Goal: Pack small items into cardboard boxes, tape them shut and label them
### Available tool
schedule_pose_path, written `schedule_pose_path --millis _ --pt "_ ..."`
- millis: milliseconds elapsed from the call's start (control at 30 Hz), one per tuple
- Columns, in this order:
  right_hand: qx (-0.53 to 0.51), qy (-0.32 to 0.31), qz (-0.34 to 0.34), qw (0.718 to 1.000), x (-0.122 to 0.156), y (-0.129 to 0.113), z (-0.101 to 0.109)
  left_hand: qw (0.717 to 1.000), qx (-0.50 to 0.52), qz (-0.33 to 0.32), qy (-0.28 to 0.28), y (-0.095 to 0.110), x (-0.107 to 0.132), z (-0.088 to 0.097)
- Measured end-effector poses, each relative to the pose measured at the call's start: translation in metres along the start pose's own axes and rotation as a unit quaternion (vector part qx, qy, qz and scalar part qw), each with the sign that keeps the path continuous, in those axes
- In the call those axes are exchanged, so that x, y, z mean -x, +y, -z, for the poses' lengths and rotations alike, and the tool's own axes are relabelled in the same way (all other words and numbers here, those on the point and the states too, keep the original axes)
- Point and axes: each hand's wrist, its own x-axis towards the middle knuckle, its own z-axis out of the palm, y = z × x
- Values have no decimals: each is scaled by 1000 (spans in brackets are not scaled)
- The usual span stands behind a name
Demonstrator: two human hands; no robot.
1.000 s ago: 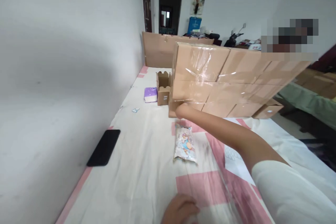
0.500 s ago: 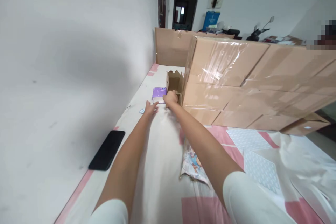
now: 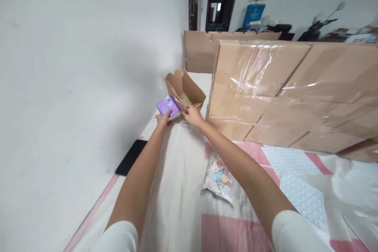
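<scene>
My left hand (image 3: 164, 119) is closed on the near edge of a purple and white soft pack (image 3: 167, 105), its thumb on top. The pack looks like a packet of tissues, and its right side lies against a small open cardboard box (image 3: 193, 89). With fingers pinched on the near wall of that box is my right hand (image 3: 193, 115). The box sits tilted at an angle on the bedsheet, its opening upward; part of its near corner is hidden by my right hand.
A taped cardboard stack (image 3: 254, 90) stands close on the right, with a cardboard panel (image 3: 198, 52) behind. The white wall (image 3: 88, 86) runs along the left. A black phone (image 3: 132, 157) lies beside it. A printed plastic packet (image 3: 220, 179) rests under my right forearm.
My left hand has moved up and taken hold of the purple pack. The box has swung left and tilted in my right hand, up against the pack. The view has shifted slightly.
</scene>
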Motion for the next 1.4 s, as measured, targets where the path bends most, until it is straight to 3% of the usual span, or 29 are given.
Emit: schedule_pose_path --millis 100,233,300,400,500,633,833,1000,1067,1267,1400 --pt "-49 -19 73 996 38 -11 10 999 51 -15 1 -12 44 59" --pt "-115 -61 118 984 110 -15 26 993 108 -31 -34 -37 131 131" --pt "-149 -63 128 978 153 -15 38 990 131 -29 -49 -49 177 155" --pt "-174 -45 131 975 222 -12 65 985 158 -14 -62 -61 235 175" --pt "-151 9 130 980 293 -7 98 982 176 -1 -70 -67 277 181" --pt "-55 78 142 985 389 7 133 978 191 3 -85 -69 308 179" --pt "56 42 218 973 499 10 153 974 201 -20 -103 -64 332 173" --pt "98 -71 208 971 548 -4 152 972 201 -45 -113 -55 358 170" --pt "117 -89 210 967 561 -6 148 972 197 -55 -118 -50 370 170" --pt "193 -36 232 953 583 -1 133 968 181 -95 -149 -22 407 174" --pt "244 7 265 933 586 7 123 960 96 -184 -186 4 426 180"
